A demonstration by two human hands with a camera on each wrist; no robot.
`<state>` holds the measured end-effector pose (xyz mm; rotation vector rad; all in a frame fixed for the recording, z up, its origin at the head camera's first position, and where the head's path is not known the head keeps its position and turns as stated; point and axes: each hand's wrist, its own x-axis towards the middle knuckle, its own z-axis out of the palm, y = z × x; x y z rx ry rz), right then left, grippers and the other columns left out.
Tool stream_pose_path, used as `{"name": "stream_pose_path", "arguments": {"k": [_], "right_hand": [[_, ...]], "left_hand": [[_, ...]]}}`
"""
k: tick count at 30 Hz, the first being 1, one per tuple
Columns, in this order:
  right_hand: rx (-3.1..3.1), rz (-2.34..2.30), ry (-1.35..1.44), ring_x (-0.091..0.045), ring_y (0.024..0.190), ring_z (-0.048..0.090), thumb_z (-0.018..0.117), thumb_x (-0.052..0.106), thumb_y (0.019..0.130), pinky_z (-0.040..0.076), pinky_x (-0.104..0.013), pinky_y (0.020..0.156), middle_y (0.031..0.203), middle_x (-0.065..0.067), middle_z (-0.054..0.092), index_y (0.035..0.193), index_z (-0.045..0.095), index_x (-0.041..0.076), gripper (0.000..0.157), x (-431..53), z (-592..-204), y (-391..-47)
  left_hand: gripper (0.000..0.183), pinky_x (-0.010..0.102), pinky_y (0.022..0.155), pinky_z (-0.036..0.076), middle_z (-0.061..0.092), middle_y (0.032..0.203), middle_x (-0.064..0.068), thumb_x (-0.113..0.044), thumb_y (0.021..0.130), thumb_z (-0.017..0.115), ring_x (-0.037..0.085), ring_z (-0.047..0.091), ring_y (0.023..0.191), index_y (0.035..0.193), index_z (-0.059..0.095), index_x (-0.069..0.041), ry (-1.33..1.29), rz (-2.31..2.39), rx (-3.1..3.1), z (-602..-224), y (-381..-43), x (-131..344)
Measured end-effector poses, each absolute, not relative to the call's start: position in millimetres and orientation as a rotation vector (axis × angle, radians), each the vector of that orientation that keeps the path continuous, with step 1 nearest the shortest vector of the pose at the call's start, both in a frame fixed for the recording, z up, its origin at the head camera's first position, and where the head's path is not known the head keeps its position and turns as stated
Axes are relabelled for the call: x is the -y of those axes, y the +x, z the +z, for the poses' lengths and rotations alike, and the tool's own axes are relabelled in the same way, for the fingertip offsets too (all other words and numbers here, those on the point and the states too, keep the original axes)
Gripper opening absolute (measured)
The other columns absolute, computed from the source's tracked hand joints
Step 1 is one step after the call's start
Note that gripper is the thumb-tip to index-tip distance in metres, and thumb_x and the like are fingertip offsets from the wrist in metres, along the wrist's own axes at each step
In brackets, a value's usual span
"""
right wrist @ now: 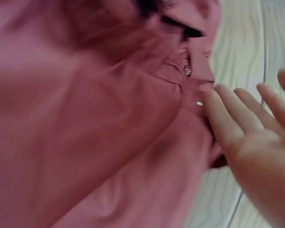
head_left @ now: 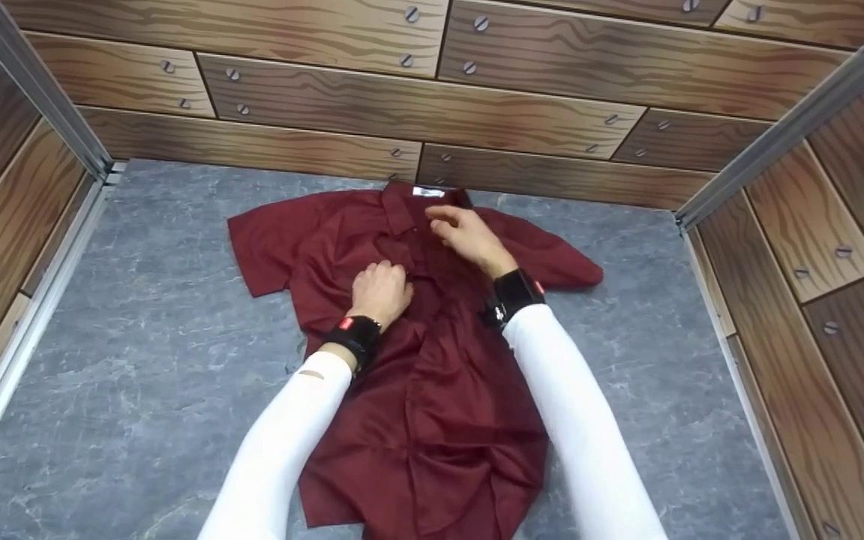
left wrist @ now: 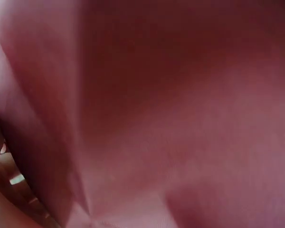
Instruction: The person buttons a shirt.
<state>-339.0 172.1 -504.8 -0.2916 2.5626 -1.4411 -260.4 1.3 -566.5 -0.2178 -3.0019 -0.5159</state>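
Note:
A dark red short-sleeved shirt (head_left: 447, 405) lies front up, its collar (head_left: 400, 210) at the far end with a white label (head_left: 428, 192) inside the neck. My left hand (head_left: 381, 294) is at the chest near the front opening, fingers curled and gripping the fabric. In the left wrist view, cloth (left wrist: 180, 142) fills most of the picture and partly hides the curled fingers (left wrist: 9, 171). Just below the collar is my right hand (head_left: 469, 236), holding nothing. Its fingers (right wrist: 237, 111) are extended beside the collar in the right wrist view.
The shirt is spread on a grey marbled surface (head_left: 177, 375). Wood-patterned panels (head_left: 312, 97) rise behind it and on both sides, with metal rails (head_left: 792, 112) at the corners. The collar end comes close to the back panel.

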Motion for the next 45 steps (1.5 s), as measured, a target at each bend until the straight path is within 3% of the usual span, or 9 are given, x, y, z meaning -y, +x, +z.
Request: {"name": "stream_pose_path", "arguments": {"k": [4,12,20,23,28,31,34,39,45], "right_hand": [[-2.898,-1.127,-0.288,-0.021,0.112,0.062,0.054,0.018,0.095,0.047,-0.037,0.096,0.121,-0.006,0.067,0.119,0.068,0.011,0.029,-191,-509,-326],[-3.058,-0.948,-0.167,-0.022,0.104,0.063,0.054,0.022,0.093,0.048,-0.043,0.091,0.116,-0.002,0.069,0.111,0.070,0.017,0.025,-233,-517,-290],[-3.206,-0.749,-0.297,-0.031,0.103,0.061,0.060,0.027,0.092,0.046,-0.047,0.089,0.107,-0.010,0.066,0.104,0.069,0.012,0.021,-277,-533,-245],[-3.143,-0.615,-0.489,-0.033,0.111,0.055,0.064,0.035,0.091,0.043,-0.049,0.095,0.119,-0.012,0.059,0.115,0.066,0.013,0.033,-287,-543,-229],[-2.897,-0.441,-0.652,-0.040,0.144,0.024,0.064,0.061,0.082,0.025,-0.061,0.111,0.158,-0.010,0.027,0.148,0.040,0.028,0.077,-291,-554,-211],[-2.786,-0.356,-0.625,-0.043,0.147,0.007,0.064,0.070,0.075,0.017,-0.068,0.110,0.163,-0.006,0.011,0.152,0.026,0.036,0.092,-292,-559,-203],[-2.701,-0.294,-0.594,-0.044,0.147,0.001,0.065,0.073,0.070,0.013,-0.071,0.109,0.164,-0.007,0.005,0.153,0.021,0.037,0.100,-293,-558,-193],[-2.731,-0.291,-0.575,-0.040,0.146,0.019,0.065,0.071,0.074,0.021,-0.067,0.109,0.160,-0.008,0.024,0.148,0.038,0.031,0.088,-289,-540,-192],[-3.266,-0.386,-0.430,-0.039,0.111,0.058,0.058,0.039,0.094,0.046,-0.057,0.088,0.122,-0.016,0.063,0.120,0.065,0.008,0.040,-302,-534,-230]], "left_hand": [[0.021,0.047,0.072,0.052,0.068,0.088,0.008,-0.031,0.091,0.061,0.032,0.066,0.084,0.086,0.070,-0.012,-0.239,-0.764,2.897,-561,-261,-3],[0.025,0.049,0.085,0.048,0.067,0.108,0.009,-0.027,0.094,0.059,0.033,0.062,0.100,0.113,0.073,-0.019,-0.550,-0.927,2.986,-551,-259,-4],[0.021,0.049,0.084,0.044,0.061,0.101,0.008,-0.029,0.092,0.060,0.030,0.056,0.096,0.098,0.072,-0.014,-0.455,-0.807,2.870,-561,-246,55],[0.020,0.050,0.088,0.040,0.057,0.111,0.009,-0.031,0.090,0.064,0.031,0.053,0.104,0.098,0.070,-0.014,-0.451,-0.876,2.851,-565,-236,80],[0.065,0.061,0.112,0.017,0.034,0.152,0.015,-0.054,0.078,0.073,0.038,0.023,0.143,0.133,0.057,-0.023,-0.587,-0.926,3.048,-569,-213,106],[0.098,0.069,0.111,0.001,0.010,0.162,0.016,-0.065,0.067,0.075,0.043,0.000,0.148,0.149,0.036,-0.030,-0.711,-0.753,3.196,-572,-200,112],[0.114,0.073,0.108,0.000,0.003,0.163,0.015,-0.068,0.059,0.078,0.044,-0.003,0.147,0.153,0.024,-0.032,-0.804,-0.565,3.286,-570,-190,116],[0.113,0.075,0.106,0.001,0.006,0.163,0.013,-0.070,0.060,0.076,0.044,0.004,0.147,0.153,0.023,-0.033,-0.870,-0.505,3.379,-556,-186,122],[0.049,0.066,0.105,0.027,0.052,0.135,0.016,-0.051,0.090,0.059,0.038,0.047,0.125,0.121,0.065,-0.014,-0.573,-0.732,3.028,-551,-221,134]]}}
